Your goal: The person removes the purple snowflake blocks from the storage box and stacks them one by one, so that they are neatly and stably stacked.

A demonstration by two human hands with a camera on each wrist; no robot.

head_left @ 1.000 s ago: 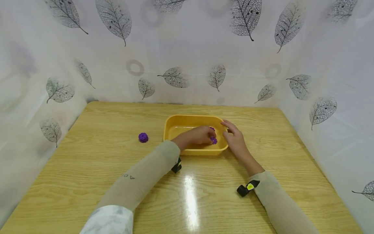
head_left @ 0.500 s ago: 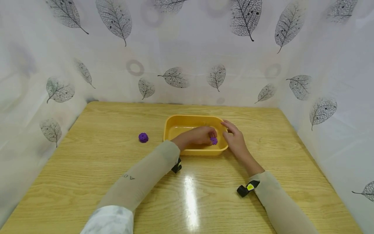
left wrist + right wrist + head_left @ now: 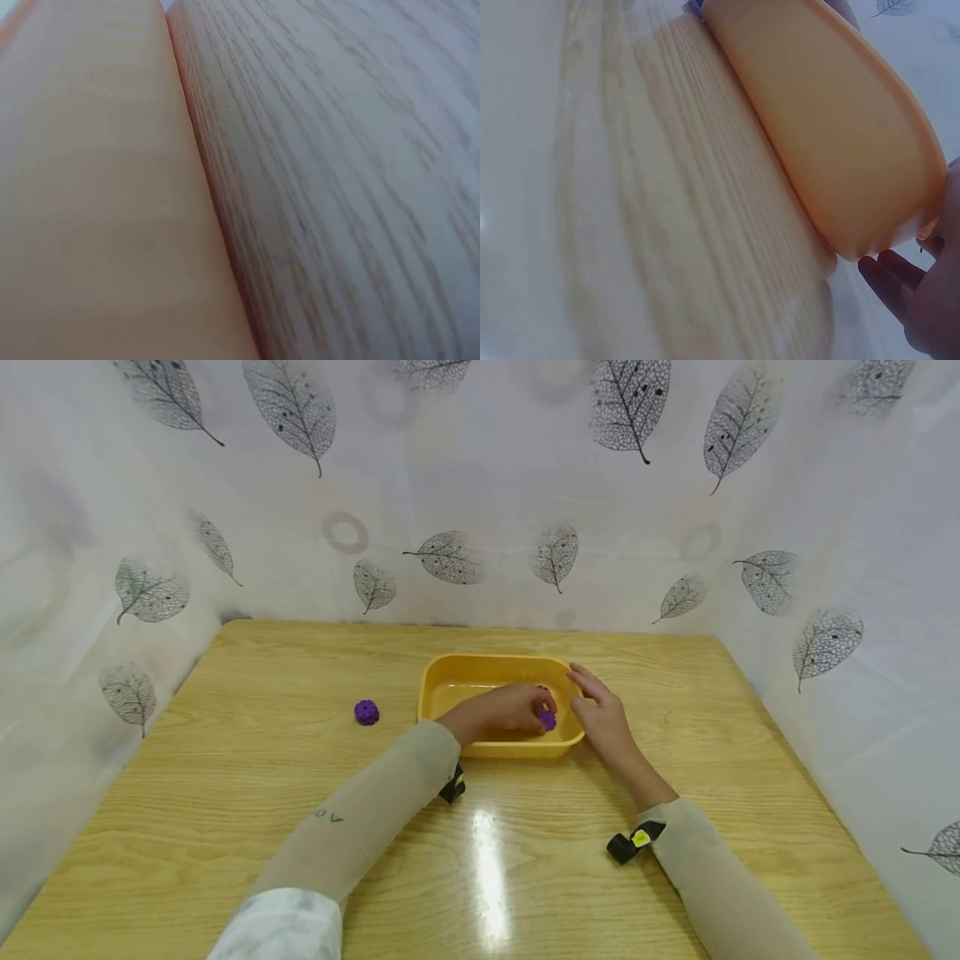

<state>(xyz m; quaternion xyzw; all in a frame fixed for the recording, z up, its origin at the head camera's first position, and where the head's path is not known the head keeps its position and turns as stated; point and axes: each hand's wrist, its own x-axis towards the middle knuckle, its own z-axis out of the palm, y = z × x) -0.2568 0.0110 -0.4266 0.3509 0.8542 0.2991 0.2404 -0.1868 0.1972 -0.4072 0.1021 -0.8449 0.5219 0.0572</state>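
Note:
A yellow plastic tub (image 3: 457, 672) sits on the wooden table. My left hand (image 3: 513, 706) reaches down into its right half, the curled thumb and fingers pinching a small purple flower-edged piece (image 3: 548, 721). A bit of purple also shows behind those fingers. My right hand (image 3: 606, 718) holds the tub's right end, thumb at the rim and index finger raised by the far corner. From the right wrist, fingertips (image 3: 874, 271) show against the outside of the tub's end. In the left wrist view the tub wall (image 3: 97, 180) hides the left hand.
A round purple cluster of similar look (image 3: 367, 712) lies on the table (image 3: 300, 668) left of the tub. Black wrist cameras (image 3: 622, 848) are strapped to both forearms. A leaf-patterned curtain (image 3: 480, 485) borders the table's back and sides.
My left fingers have shifted slightly around the purple piece inside the tub. My right index finger has lifted a little at the rim. The tub and the loose purple cluster stay put.

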